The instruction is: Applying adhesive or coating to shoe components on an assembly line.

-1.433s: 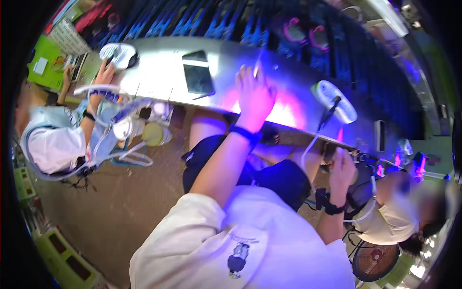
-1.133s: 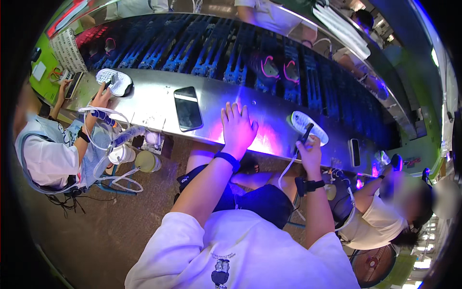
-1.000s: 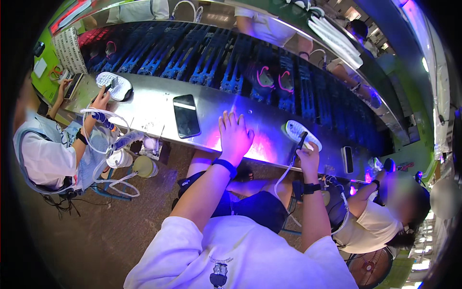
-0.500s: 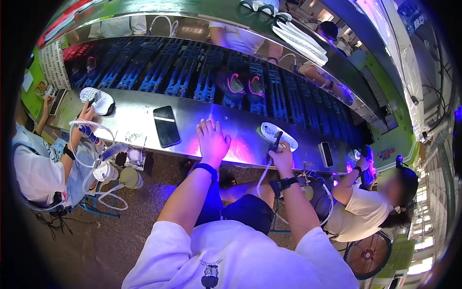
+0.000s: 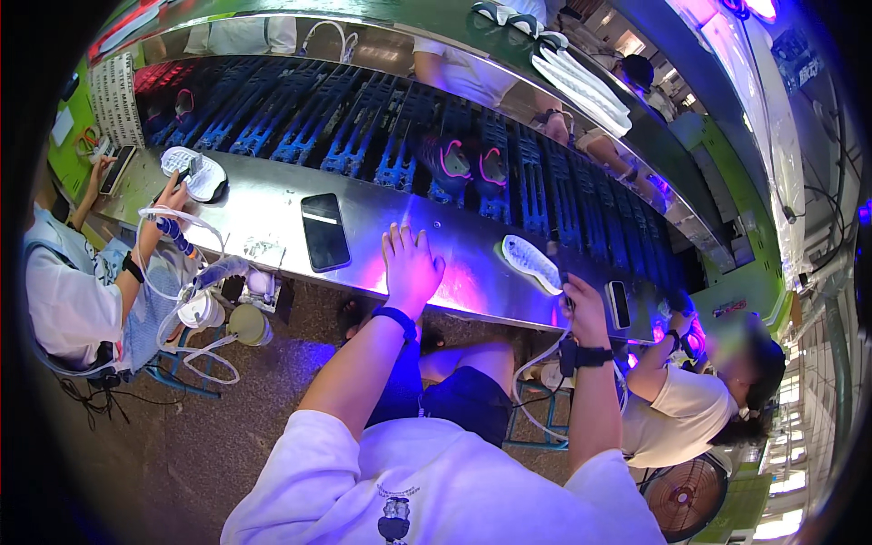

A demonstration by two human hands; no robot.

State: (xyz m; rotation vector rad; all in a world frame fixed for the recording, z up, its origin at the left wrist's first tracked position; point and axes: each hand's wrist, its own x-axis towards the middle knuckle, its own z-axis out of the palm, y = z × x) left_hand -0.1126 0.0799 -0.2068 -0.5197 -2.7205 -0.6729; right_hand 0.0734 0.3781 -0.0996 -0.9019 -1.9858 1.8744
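Because nothing pins the white shoe sole (image 5: 531, 263), I judge that a stroke from my right hand (image 5: 574, 295) could make it skid or spin across the smooth metal counter (image 5: 263, 195). One end sits close to the far edge, so a hard push might send it over onto the blue-slatted conveyor (image 5: 350, 150). The pale hose (image 5: 527, 365) hangs in a loop below the front edge near my right wrist; if it snags, it could tug my grip off line. My wristband's (image 5: 584, 357) bulky block might also catch on that edge.

As for the grip, my right fingers close narrowly around a slim black brush-like tool (image 5: 566, 287), mostly hidden by the hand. The sole lies just beyond those fingertips, to their left and toward the far edge, slanting so its right end points at them; I cannot tell whether the tool touches it. My left hand (image 5: 413, 268) holds nothing I can see: it rests palm down by the front edge, fingers toward the far edge, well apart from the sole, with a black phone (image 5: 325, 232) to its left.
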